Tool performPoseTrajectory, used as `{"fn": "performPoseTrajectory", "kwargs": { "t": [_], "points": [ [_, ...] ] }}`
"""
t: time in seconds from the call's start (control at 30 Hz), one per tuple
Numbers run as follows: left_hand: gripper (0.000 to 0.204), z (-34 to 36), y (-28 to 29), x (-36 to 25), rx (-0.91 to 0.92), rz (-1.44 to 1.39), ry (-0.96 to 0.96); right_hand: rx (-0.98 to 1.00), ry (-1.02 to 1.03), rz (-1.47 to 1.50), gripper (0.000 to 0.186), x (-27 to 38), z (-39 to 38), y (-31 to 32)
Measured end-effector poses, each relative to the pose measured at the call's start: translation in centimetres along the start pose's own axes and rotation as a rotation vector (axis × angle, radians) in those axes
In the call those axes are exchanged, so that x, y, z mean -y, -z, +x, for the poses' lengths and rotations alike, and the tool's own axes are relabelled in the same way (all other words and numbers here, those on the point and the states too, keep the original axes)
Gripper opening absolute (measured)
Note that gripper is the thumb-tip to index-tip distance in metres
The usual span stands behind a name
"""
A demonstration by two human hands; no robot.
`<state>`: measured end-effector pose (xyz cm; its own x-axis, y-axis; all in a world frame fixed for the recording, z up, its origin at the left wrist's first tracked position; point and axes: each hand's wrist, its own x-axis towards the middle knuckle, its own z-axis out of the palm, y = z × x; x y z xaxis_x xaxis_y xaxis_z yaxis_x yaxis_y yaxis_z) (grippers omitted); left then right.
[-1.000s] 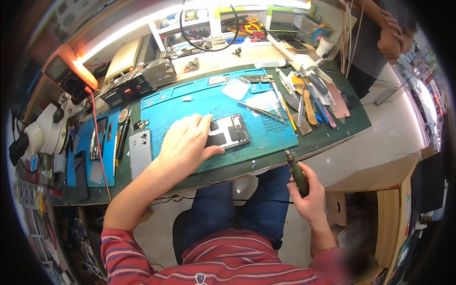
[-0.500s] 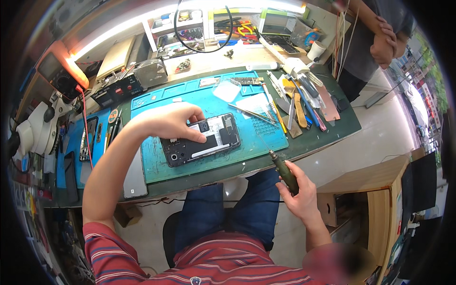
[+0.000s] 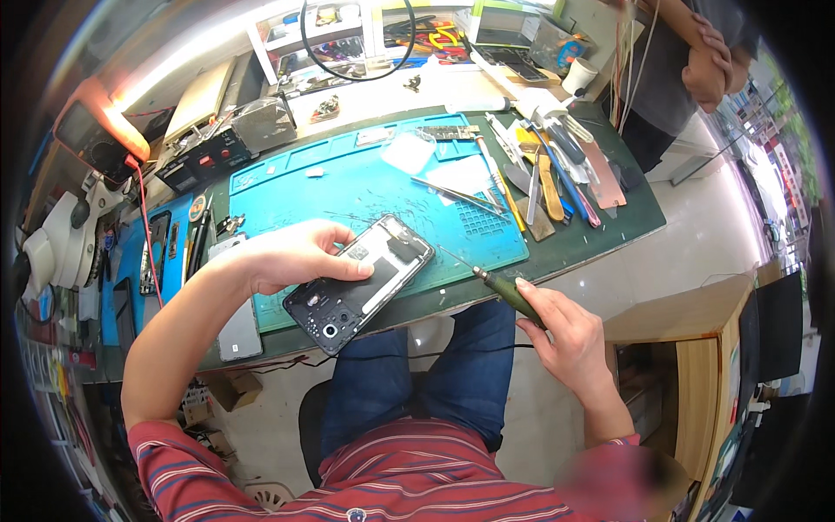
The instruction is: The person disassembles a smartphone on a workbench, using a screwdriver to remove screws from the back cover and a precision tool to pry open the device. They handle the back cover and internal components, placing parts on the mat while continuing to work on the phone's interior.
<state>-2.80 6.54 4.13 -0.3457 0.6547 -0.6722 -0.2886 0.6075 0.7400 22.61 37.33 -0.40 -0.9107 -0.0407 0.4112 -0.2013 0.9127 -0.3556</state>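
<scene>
The phone (image 3: pixel 355 294), open with its inner parts showing, lies across the near edge of the mat (image 3: pixel 348 184), its camera end jutting past that edge toward the person. The left hand (image 3: pixel 300 254) is clamped on the phone, thumb flat on its upper face, other fingers at the side toward the mat's middle; whether the phone touches the mat, I cannot tell. The right hand (image 3: pixel 565 326), off the mat's near right corner, is closed around the green handle of a tool (image 3: pixel 513 296), whose thin tip points in over the mat, apart from the phone. Left of the mat lie a grey panel (image 3: pixel 239 331) and a phone frame (image 3: pixel 156 252). On the mat's right half are a white sheet (image 3: pixel 409 154) and tweezers (image 3: pixel 457 195). Right of the mat are a brown scraper (image 3: pixel 549 187) and a pink sheet (image 3: pixel 600 174). Beyond the mat's far left corner stand a power supply (image 3: pixel 204 163) and an orange meter (image 3: pixel 104 130); well beyond its right side, another person (image 3: pixel 674 87) stands with arms folded.
</scene>
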Motion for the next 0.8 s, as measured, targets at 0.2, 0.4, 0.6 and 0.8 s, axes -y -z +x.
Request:
{"fn": "performPoseTrajectory", "kwargs": {
  "t": [0.2,0.4,0.6,0.8],
  "points": [
    [0.049,-0.2,-0.5,0.0,-0.027,0.006,-0.029,0.026,0.005,-0.033,0.068,0.1,0.1,0.4],
    [0.050,-0.2,-0.5,0.0,-0.018,-0.005,-0.034,0.036,0.007,-0.023,0.068,0.0,-0.2,0.1],
    [0.051,-0.3,-0.5,-0.1,-0.031,0.002,-0.028,0.049,0.001,-0.016,0.067,0.0,-0.3,0.0],
    [0.051,-0.2,-0.5,0.0,-0.025,-0.018,-0.033,0.045,0.005,-0.012,0.067,0.0,-0.4,-0.3]
  ]
}}
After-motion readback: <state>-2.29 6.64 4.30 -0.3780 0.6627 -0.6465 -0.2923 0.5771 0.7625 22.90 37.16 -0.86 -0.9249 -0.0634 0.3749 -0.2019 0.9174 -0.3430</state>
